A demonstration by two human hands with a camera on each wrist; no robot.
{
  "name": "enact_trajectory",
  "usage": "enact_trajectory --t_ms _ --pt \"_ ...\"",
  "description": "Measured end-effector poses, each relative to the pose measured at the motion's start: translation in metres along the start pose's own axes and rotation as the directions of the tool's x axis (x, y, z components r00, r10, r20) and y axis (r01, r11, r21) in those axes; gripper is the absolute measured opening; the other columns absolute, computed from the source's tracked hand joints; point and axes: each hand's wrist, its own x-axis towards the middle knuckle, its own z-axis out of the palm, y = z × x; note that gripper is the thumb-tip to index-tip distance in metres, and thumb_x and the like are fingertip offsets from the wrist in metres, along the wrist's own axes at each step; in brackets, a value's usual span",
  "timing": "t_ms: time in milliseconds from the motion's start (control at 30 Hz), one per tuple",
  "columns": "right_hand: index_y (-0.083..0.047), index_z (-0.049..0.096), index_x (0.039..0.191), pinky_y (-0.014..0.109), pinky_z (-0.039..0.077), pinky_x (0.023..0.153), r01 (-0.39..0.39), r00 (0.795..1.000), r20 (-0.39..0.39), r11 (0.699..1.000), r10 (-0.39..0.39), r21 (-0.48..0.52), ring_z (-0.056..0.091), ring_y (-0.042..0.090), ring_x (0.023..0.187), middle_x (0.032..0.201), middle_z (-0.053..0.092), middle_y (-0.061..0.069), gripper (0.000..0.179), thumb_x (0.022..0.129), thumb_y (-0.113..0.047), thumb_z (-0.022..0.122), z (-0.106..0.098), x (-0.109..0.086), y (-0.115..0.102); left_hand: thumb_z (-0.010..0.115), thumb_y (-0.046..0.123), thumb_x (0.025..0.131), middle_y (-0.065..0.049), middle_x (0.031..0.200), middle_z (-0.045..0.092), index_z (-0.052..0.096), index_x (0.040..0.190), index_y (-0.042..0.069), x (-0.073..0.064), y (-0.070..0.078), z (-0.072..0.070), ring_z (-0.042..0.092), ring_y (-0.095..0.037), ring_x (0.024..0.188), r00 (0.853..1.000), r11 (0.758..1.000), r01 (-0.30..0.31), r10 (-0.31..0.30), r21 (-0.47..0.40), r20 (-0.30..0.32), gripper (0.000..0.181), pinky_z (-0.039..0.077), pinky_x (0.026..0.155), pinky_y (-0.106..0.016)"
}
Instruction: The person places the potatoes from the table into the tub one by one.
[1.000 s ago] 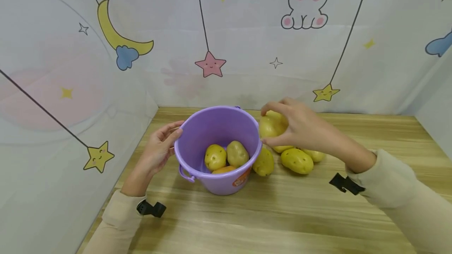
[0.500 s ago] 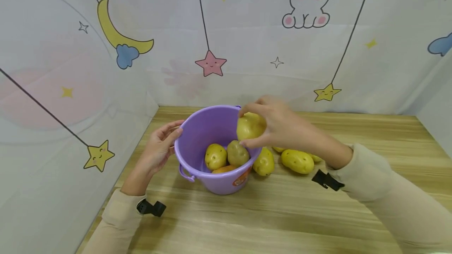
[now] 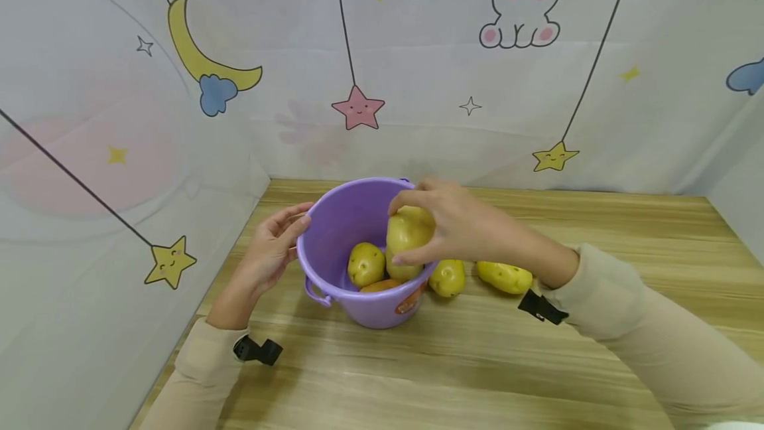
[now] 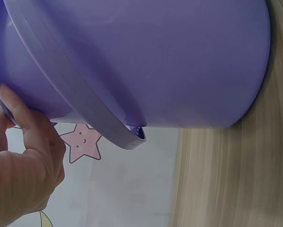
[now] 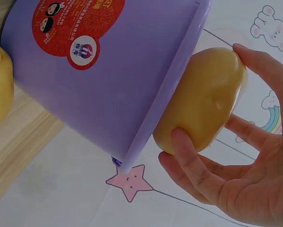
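Observation:
A purple bucket stands on the wooden table. My right hand grips a yellow potato just inside the bucket's right rim, thumb below and fingers above. The right wrist view shows this potato level with the rim of the bucket. Inside the bucket lie a spotted potato, a second one partly hidden under the held potato, and something orange. My left hand touches the bucket's left side with nearly straight fingers; its thumb rests at the rim.
Two more potatoes lie on the table right of the bucket. A red sticker marks the bucket's front. Printed cloth walls close the table at the back and left. The bucket's handle hangs down.
My right hand has carried the potato leftward from beside the bucket to over its mouth and lowered it inside the rim. The left hand has stayed on the bucket.

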Motion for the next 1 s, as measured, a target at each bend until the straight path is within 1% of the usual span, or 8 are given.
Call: enact_trajectory --t_ms 233,333,433,533,667,800,1000 --pt "-0.019 0.066 0.119 0.045 0.054 0.083 -0.008 0.999 -0.037 1.000 0.008 0.010 0.056 0.029 0.105 0.119 0.058 0.011 0.061 0.072 -0.053 0.086 0.001 -0.004 0.001 0.056 0.016 0.104 -0.007 0.114 0.060 0.047 0.142 -0.001 0.001 -0.001 0.000 0.067 -0.014 0.090 1.000 1.000 -0.008 0.008 -0.005 0.000 0.043 0.060 0.076 -0.024" --pt "-0.017 0.065 0.119 0.042 0.055 0.082 0.003 0.998 -0.065 1.000 -0.002 0.023 0.057 0.027 0.104 0.120 0.058 0.010 0.061 0.073 -0.049 0.088 0.001 -0.006 0.001 0.056 0.016 0.104 -0.006 0.114 0.060 0.047 0.142 -0.002 0.001 -0.002 0.000 0.067 -0.014 0.090 1.000 1.000 -0.014 0.014 -0.005 0.003 0.043 0.060 0.076 -0.024" --pt "-0.015 0.065 0.118 0.039 0.056 0.079 0.020 0.995 -0.101 0.999 -0.016 0.039 0.059 0.026 0.101 0.118 0.060 0.009 0.057 0.074 -0.042 0.088 0.000 -0.007 0.003 0.056 0.016 0.104 -0.006 0.114 0.060 0.046 0.142 -0.002 0.000 -0.002 0.001 0.067 -0.014 0.091 1.000 1.000 -0.017 0.017 -0.001 0.003 0.043 0.060 0.076 -0.024" --pt "-0.013 0.064 0.116 0.039 0.056 0.079 0.036 0.989 -0.147 0.999 -0.030 0.037 0.059 0.025 0.097 0.116 0.063 0.008 0.051 0.077 -0.036 0.088 0.000 -0.009 0.004 0.056 0.016 0.104 -0.006 0.113 0.060 0.047 0.142 -0.002 0.000 -0.001 0.001 0.067 -0.014 0.090 1.000 1.000 -0.017 0.017 -0.002 0.001 0.043 0.060 0.075 -0.024" --pt "-0.011 0.064 0.114 0.042 0.055 0.081 0.043 0.979 -0.201 0.999 -0.039 0.018 0.060 0.026 0.099 0.114 0.065 0.008 0.046 0.079 -0.031 0.086 0.000 -0.013 0.006 0.056 0.015 0.104 -0.006 0.112 0.060 0.048 0.141 -0.002 0.000 -0.001 0.000 0.066 -0.014 0.090 1.000 1.000 -0.015 0.015 -0.010 -0.002 0.042 0.060 0.075 -0.024" --pt "-0.009 0.064 0.115 0.045 0.055 0.083 0.024 0.975 -0.220 0.999 -0.018 0.025 0.061 0.027 0.101 0.115 0.065 0.010 0.047 0.079 -0.029 0.086 -0.001 -0.018 0.008 0.056 0.015 0.104 -0.006 0.114 0.061 0.047 0.141 -0.003 -0.001 -0.001 -0.002 0.066 -0.014 0.092 1.000 1.000 -0.015 0.015 -0.007 0.001 0.042 0.060 0.076 -0.024" --pt "-0.010 0.064 0.118 0.044 0.056 0.080 -0.029 0.973 -0.226 0.999 0.038 0.045 0.061 0.028 0.097 0.116 0.066 0.012 0.048 0.079 -0.028 0.087 -0.001 -0.023 0.011 0.056 0.016 0.104 -0.006 0.117 0.060 0.044 0.143 -0.005 -0.002 -0.001 -0.003 0.066 -0.015 0.095 1.000 1.000 -0.009 0.009 0.002 0.014 0.045 0.060 0.078 -0.025"
